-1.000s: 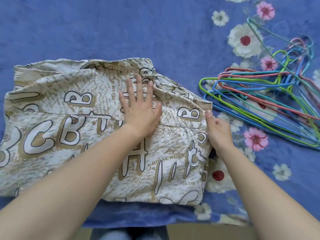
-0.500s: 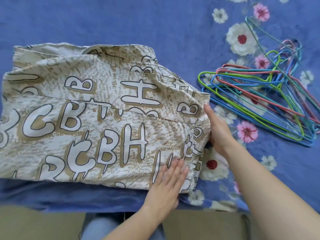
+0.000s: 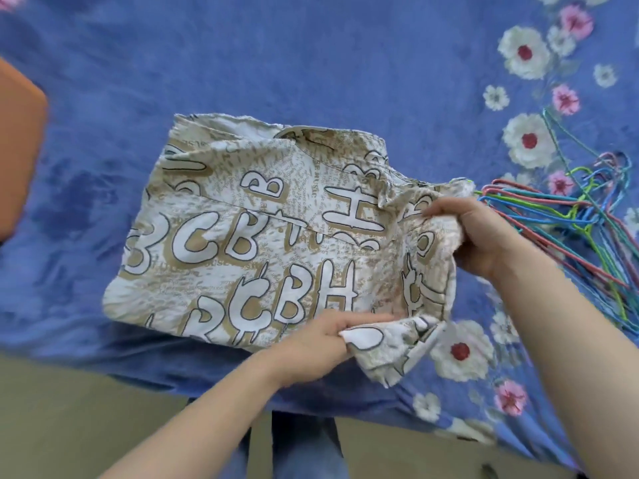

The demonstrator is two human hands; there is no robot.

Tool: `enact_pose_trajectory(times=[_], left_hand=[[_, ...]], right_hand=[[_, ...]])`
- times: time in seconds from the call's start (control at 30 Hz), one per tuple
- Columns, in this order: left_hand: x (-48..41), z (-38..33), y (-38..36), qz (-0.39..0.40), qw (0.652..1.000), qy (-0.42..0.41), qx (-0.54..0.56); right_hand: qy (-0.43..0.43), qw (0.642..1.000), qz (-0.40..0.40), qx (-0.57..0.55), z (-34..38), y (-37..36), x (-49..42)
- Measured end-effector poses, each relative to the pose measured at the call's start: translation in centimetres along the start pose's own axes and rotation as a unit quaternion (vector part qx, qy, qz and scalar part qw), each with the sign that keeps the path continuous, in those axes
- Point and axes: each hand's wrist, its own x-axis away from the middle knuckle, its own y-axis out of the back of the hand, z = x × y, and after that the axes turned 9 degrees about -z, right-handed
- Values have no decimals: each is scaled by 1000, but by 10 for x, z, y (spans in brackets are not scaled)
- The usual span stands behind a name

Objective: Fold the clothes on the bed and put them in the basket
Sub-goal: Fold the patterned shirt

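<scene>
A beige and white garment (image 3: 249,236) printed with large letters lies partly folded on the blue floral bed cover (image 3: 311,57). My left hand (image 3: 321,344) grips its near right corner, with fabric bunched in the fingers. My right hand (image 3: 484,233) grips the far right edge and lifts it off the bed. The right side of the garment curls up between both hands. No basket is in view.
A pile of coloured wire hangers (image 3: 581,229) lies on the bed just right of my right hand. An orange object (image 3: 17,150) sits at the left edge. The bed's near edge and the tan floor (image 3: 86,420) are below.
My left hand went from lying flat on the near right corner to gripping it. My right hand closed on the right edge and raised it. The view shifted, showing the orange object.
</scene>
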Motion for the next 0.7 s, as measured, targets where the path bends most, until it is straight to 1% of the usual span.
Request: enact_pose_trajectory(times=[0.07,0.1,0.13,0.23,0.3,0.33,0.4,0.43,0.47,0.5,0.57,0.6,0.63,0.7], left_hand=[[33,-10,40,-41,993,18,111],[44,-13,50,-59,986,18,156],[59,-14,69,-93,976,7,195],[97,-9,117,-187,939,-26,286],[116,10,148,-218,923,-13,316],[125,25,164,-237,926,0,292],[134,45,186,-250,955,37,152],[140,50,194,-238,965,59,96],[145,56,204,-225,968,80,70],[147,58,211,-217,968,102,75],[151,61,222,-204,955,135,170],[151,60,226,-211,944,140,210],[148,58,229,-226,942,135,207],[137,51,229,-270,948,105,133]], right_hand=[[24,1000,1,-12,24,-40,10],[38,999,-4,-17,32,-56,15],[54,998,-7,-16,42,-82,21],[94,996,-11,-7,57,-166,37],[123,992,0,22,59,-219,47],[131,990,22,49,56,-246,52],[128,983,66,116,48,-281,57],[131,976,73,157,40,-292,56],[153,964,68,208,32,-302,52],[193,945,52,260,23,-302,47],[284,897,14,337,8,-294,40],[323,873,-4,365,1,-288,38],[365,845,-22,391,-5,-282,37],[445,782,-40,435,-20,-279,31]])
